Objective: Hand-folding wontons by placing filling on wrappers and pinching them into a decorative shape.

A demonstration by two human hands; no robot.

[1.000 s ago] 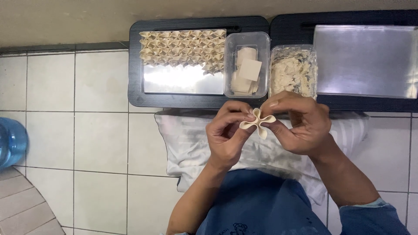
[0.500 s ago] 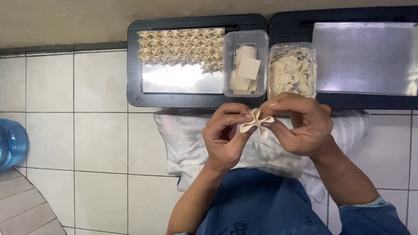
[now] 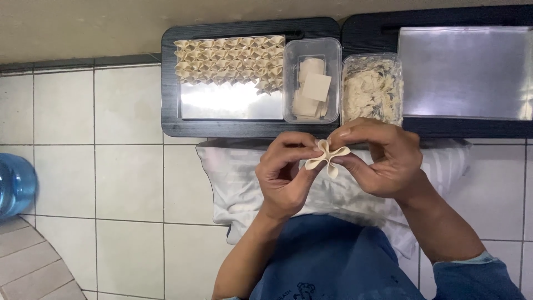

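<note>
In the head view, both hands meet in the middle of the scene over a white cloth [image 3: 233, 183] spread on the tiled floor [image 3: 111, 139]. The left hand [image 3: 286, 178] and the right hand [image 3: 383, 164] together pinch a small pale dumpling [image 3: 327, 157], its folded corners flaring out like petals. Fingers of each hand are closed narrowly on the dough, the left from the left side, the right from the right and above. The dumpling sits between the fingertips, just near of the trays' front edge and clear of the cloth.

Far of the hands lies a black tray [image 3: 169, 111] with a metal sheet; rows of folded dumplings [image 3: 230, 58] fill its far half. Against its right end stands a clear tub [image 3: 312, 83] holding square wrappers. Just right of that, a second tub [image 3: 372, 89] holds a pale shredded filling. Farther right, another black tray [image 3: 366, 39] carries a bare metal sheet [image 3: 463, 72].

At the left edge, a blue water bottle [image 3: 14, 186] shows in part. Near the bottom, a blue apron [image 3: 327, 261] covers the person's lap.
</note>
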